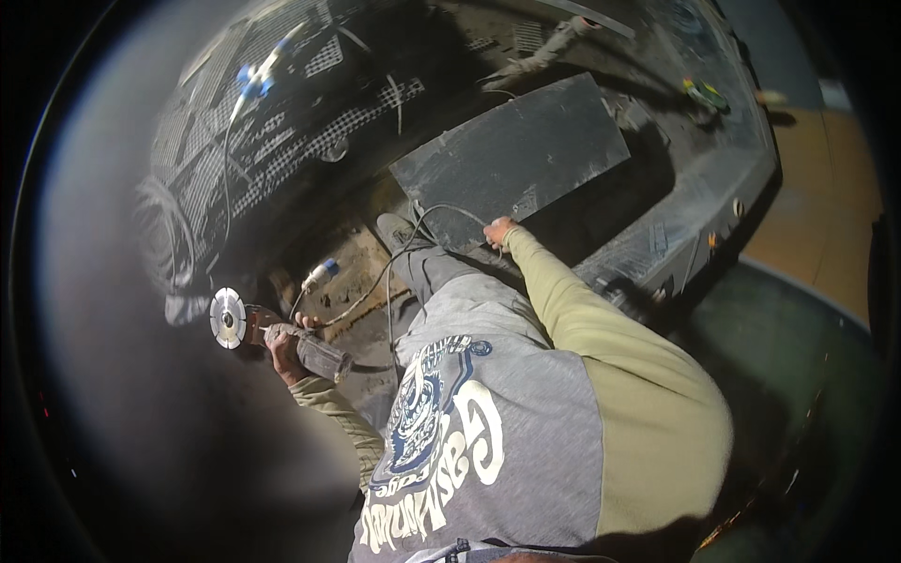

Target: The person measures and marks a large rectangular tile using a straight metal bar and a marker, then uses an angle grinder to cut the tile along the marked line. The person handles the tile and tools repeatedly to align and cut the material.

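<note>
My left hand (284,351) is wrapped round the body of an angle grinder (324,359), which is coated in dust. Its round segmented cutting disc (219,324) faces outward at the far left end of the tool. Farther off to the right, my right hand (500,232) has its fingers closed on a grey power cable (441,208). That cable loops in front of my legs and down toward the left. Near the grinder lies a blue and white plug connector (321,273) on a cord.
A large dark rectangular slab (516,150) lies ahead of my feet. Beyond it to the left are dusty mesh sheets (319,141) with another blue and white connector (253,81). A grey ledge (699,202) runs along the right, and a green and yellow item (704,95) lies on it.
</note>
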`<state>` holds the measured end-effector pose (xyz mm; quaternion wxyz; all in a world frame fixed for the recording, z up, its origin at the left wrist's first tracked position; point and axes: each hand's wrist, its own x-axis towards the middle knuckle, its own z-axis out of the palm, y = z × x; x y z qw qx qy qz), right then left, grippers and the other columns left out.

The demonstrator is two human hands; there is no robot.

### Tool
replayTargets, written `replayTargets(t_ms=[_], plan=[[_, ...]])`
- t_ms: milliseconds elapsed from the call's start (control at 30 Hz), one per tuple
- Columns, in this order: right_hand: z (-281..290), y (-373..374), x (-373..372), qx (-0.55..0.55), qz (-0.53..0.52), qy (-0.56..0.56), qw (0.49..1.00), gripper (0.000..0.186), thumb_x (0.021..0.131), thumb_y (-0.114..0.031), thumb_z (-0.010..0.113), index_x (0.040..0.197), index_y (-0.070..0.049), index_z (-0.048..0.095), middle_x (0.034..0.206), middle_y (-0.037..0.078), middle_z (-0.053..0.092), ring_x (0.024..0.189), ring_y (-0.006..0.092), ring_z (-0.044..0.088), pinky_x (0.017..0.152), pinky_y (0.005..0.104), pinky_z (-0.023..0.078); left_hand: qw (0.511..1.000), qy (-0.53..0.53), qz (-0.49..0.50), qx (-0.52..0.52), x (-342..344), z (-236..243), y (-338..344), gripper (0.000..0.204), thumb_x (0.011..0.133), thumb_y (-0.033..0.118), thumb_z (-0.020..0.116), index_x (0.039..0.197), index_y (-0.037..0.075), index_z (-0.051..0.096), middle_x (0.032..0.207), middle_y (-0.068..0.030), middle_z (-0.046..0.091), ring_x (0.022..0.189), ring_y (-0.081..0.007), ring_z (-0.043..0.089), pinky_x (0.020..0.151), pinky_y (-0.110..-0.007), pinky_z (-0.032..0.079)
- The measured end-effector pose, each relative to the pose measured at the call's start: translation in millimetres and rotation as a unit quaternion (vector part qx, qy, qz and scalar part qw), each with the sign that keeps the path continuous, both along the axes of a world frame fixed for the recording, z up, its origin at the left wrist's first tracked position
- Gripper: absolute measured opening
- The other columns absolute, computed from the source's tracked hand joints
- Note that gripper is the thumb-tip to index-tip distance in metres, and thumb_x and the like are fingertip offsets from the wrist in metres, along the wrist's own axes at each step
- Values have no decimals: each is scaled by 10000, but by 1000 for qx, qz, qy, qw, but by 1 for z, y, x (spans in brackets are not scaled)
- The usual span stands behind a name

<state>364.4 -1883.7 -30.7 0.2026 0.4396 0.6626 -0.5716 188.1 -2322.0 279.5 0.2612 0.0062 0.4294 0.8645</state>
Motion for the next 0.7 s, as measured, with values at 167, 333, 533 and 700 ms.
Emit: replayTargets(t_ms=[167,333,533,700], plan=[[22,-59,17,-5,-64,-22,998,346,879,-337,572,976,-30,699,841,94,738,696,201,694,646,368,543,995,-22,-78,-52,-78,-15,-34,452,857,350,653,1169,35,569,1117,-201,632,1005,-337,615,992,-487,484],[58,-83,-28,68,-83,2,994,351,877,-321,576,1016,-27,708,863,136,751,783,244,727,757,351,558,983,-43,-176,-42,-195,-87,-94,485,880,358,634,1221,22,556,1117,-209,667,1007,-348,634,1020,-500,474],[82,-149,-41,116,-101,183,971,355,870,-372,679,906,-20,711,756,146,706,707,233,685,707,398,544,966,-199,-53,-155,-197,-60,-32,310,842,266,664,1044,34,627,1030,-204,713,836,-379,700,733,-491,604],[93,-237,-88,-21,-176,170,969,224,872,-244,714,858,-26,666,728,56,668,591,130,616,501,291,505,949,-298,32,-96,-207,-134,-62,373,804,196,684,1095,16,536,980,-200,623,891,-406,677,803,-570,586]])
